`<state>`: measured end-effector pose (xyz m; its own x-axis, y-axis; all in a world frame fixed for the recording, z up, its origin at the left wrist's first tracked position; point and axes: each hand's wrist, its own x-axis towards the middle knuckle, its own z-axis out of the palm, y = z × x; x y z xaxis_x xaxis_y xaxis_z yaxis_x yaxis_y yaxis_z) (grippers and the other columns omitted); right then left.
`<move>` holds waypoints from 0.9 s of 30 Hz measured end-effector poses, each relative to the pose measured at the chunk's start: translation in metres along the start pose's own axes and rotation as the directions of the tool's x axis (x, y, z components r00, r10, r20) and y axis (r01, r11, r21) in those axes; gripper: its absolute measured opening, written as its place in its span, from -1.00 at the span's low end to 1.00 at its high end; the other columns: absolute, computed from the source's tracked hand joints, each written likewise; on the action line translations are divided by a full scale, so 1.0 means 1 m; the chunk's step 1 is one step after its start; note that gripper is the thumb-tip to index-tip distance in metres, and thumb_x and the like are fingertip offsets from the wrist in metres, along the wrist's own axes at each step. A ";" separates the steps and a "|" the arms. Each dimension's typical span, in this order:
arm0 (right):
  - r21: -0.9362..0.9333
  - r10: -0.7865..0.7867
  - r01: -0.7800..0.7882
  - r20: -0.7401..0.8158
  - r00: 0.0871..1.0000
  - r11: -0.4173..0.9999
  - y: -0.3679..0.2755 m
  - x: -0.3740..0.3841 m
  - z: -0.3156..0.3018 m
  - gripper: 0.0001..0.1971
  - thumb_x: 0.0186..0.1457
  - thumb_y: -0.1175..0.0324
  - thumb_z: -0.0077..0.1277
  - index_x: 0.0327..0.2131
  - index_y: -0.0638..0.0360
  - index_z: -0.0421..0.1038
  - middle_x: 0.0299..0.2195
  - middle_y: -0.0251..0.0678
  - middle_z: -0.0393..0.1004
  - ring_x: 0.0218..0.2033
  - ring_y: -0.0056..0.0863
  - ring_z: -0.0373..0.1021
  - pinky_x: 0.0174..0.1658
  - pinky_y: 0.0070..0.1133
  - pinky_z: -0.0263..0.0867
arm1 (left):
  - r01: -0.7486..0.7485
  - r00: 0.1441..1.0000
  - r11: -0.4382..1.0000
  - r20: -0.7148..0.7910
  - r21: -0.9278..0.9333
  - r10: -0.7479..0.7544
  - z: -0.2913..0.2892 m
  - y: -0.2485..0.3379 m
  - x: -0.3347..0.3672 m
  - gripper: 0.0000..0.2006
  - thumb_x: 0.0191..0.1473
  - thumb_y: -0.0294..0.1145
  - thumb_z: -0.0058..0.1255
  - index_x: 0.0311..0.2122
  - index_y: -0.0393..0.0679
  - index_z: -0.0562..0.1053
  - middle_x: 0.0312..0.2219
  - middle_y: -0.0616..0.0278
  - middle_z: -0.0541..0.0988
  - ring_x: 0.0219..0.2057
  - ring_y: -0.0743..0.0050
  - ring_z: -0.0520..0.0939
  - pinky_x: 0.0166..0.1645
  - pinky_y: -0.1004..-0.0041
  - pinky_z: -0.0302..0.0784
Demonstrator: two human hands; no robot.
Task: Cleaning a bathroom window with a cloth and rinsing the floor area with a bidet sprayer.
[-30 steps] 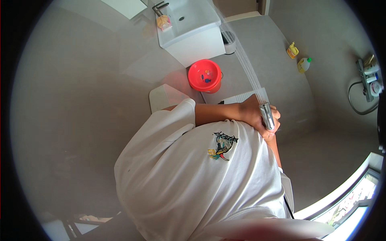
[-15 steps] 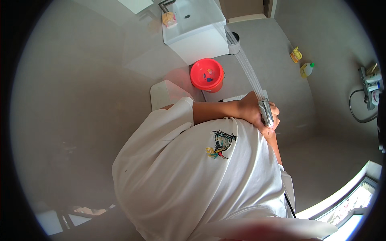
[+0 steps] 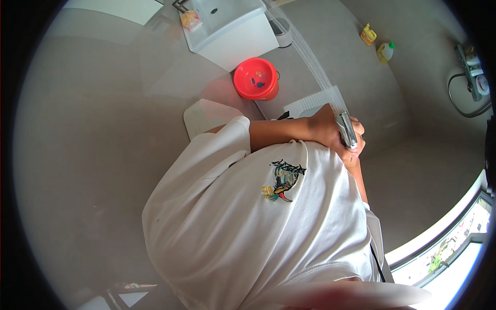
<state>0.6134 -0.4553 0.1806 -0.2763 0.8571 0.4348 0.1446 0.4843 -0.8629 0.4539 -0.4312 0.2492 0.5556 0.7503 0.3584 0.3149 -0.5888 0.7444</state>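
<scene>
A chrome handheld shower head (image 3: 346, 129) is held in front of my body, at the right side of my white T-shirt. My left hand (image 3: 324, 127) grips it from the left, its forearm crossing my chest. Close against it, my right hand (image 3: 358, 130) is closed too, with the fingers partly covered by the shower head. Several thin jets of water (image 3: 310, 59) shoot from its far end, away from me toward the washbasin cabinet. Just beyond my hands is a white ribbed panel (image 3: 310, 101). Which fingers belong to which hand is partly hidden.
A red bucket (image 3: 255, 77) stands on the floor by a white washbasin (image 3: 230, 23). A yellow bottle (image 3: 368, 34) and a green-capped bottle (image 3: 385, 52) are along the right wall. A shelf (image 3: 467, 72) with toiletries and a hose is beyond them. A window (image 3: 449, 248) is lower right.
The whole view has shifted, so the basin, bucket and bottles sit higher and further left. More of the ribbed panel shows. Both hands keep their grip and the water still runs.
</scene>
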 end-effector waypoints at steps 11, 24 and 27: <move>0.032 0.096 -0.099 0.075 0.993 0.995 -0.002 -0.003 -0.004 -0.74 0.18 0.30 -0.12 -0.16 0.23 0.45 -0.39 -0.14 0.56 -0.44 -0.20 0.54 -0.33 -0.45 0.43 | 0.217 0.958 0.947 -0.136 -0.236 -0.253 0.019 -0.009 -0.014 -0.65 -0.23 0.03 0.29 -0.44 0.00 0.52 -0.46 0.42 0.62 -0.48 0.33 0.63 -0.37 0.38 0.49; 0.109 0.139 -0.170 0.244 0.960 0.979 -0.005 0.011 -0.007 -0.49 0.32 -0.02 -0.29 -0.10 0.28 0.43 -0.46 -0.15 0.50 -0.47 -0.30 0.48 -0.35 -0.49 0.38 | 0.265 0.896 0.918 -0.277 -0.295 -0.348 0.016 0.002 -0.024 -0.63 -0.19 -0.01 0.29 -0.43 -0.07 0.47 -0.57 0.35 0.61 -0.53 0.41 0.63 -0.41 0.43 0.48; 0.088 0.194 -0.236 0.338 0.921 0.968 -0.003 0.011 -0.011 -0.50 0.32 -0.01 -0.29 -0.10 0.28 0.43 -0.46 -0.15 0.52 -0.47 -0.31 0.49 -0.38 -0.48 0.35 | 0.283 0.870 0.902 -0.308 -0.325 -0.384 0.021 0.005 -0.026 -0.67 -0.21 -0.05 0.31 -0.47 -0.09 0.52 -0.54 0.39 0.58 -0.53 0.41 0.58 -0.44 0.41 0.43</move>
<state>0.6207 -0.4452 0.1910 -0.5480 0.8237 0.1459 0.1216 0.2510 -0.9603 0.4572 -0.4594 0.2318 0.1256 0.9717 0.1999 0.1914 -0.2214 0.9562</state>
